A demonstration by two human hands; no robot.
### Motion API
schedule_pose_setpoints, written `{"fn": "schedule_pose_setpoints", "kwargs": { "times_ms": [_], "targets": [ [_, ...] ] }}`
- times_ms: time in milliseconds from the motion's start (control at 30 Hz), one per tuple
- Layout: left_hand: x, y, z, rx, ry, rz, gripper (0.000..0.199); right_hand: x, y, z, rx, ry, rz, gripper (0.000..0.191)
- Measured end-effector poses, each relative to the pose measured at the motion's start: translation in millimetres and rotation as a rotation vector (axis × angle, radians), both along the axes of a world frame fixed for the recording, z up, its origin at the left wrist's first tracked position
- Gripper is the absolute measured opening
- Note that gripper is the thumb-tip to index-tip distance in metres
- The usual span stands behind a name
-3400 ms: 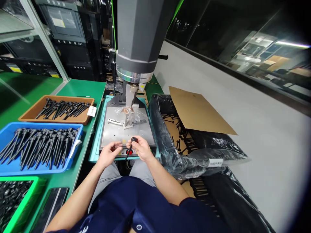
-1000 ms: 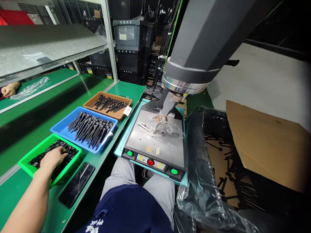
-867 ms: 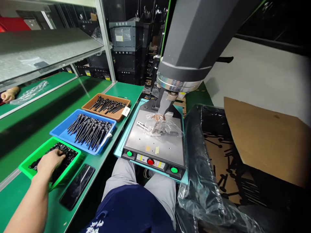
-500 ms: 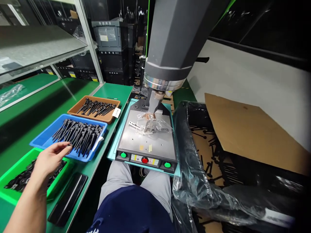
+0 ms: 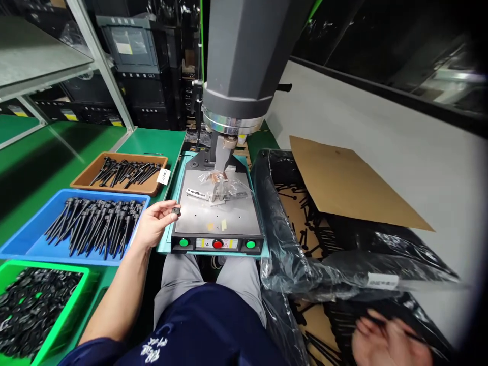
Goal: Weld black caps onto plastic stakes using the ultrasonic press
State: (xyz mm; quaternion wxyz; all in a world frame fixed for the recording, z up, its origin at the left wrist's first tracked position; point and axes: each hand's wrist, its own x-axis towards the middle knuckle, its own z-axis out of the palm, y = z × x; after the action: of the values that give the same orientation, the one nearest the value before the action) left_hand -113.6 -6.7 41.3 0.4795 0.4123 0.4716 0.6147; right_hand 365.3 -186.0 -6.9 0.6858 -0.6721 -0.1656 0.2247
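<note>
My left hand (image 5: 155, 223) pinches a small black plastic piece (image 5: 176, 210) between thumb and fingertips, near the left edge of the machine's metal plate (image 5: 198, 221). A blue tray (image 5: 34, 246) of black ribbed stems (image 5: 97, 223) lies left of that hand. In front is a green bin (image 5: 72, 305) full of small black parts (image 5: 36, 305). Low at the right, my right hand (image 5: 389, 338) is blurred, with its fingers curled around what looks like a thin black rod. It is over a plastic-lined box (image 5: 305, 284) holding black long-stemmed parts (image 5: 322, 348).
The grey press head (image 5: 236, 66) hangs above a plastic-wrapped fixture (image 5: 219, 188). Green buttons (image 5: 183, 242) and a red button (image 5: 217, 244) line the machine's front. A brown tray (image 5: 82, 180) stands behind the blue one. A cardboard sheet (image 5: 351, 178) leans over the box.
My left hand has moved right, from between the blue tray and green bin to the plate's edge, carrying the small black piece. My right hand has come into view. The camera view has shifted.
</note>
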Motion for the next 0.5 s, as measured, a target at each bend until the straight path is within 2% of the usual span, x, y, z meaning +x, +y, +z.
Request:
{"fn": "schedule_pose_setpoints", "kwargs": {
  "times_ms": [33, 133, 267, 367, 500],
  "targets": [
    [9, 1, 0.2, 0.003, -0.037, -0.031, 0.043, -18, 15, 9.3, 0.087, 0.06, 0.007, 0.016],
    [39, -1, -1.3, 0.011, -0.127, -0.097, 0.035, -86, 66, 29.5, 0.221, 0.233, 0.356, 0.023],
    [76, -15, -6.5, -0.046, -0.206, -0.137, 0.034, -168, 115, 30.1, 0.312, 0.497, 0.693, 0.022],
    [92, -25, -9.6, -0.075, -0.246, -0.119, 0.034, -207, 125, 20.9, 0.316, 0.706, 0.835, 0.021],
    [98, -29, -12.5, -0.077, -0.295, -0.032, 0.033, -225, 124, 15.1, 0.288, 0.85, 0.895, 0.02]
  ]
}}
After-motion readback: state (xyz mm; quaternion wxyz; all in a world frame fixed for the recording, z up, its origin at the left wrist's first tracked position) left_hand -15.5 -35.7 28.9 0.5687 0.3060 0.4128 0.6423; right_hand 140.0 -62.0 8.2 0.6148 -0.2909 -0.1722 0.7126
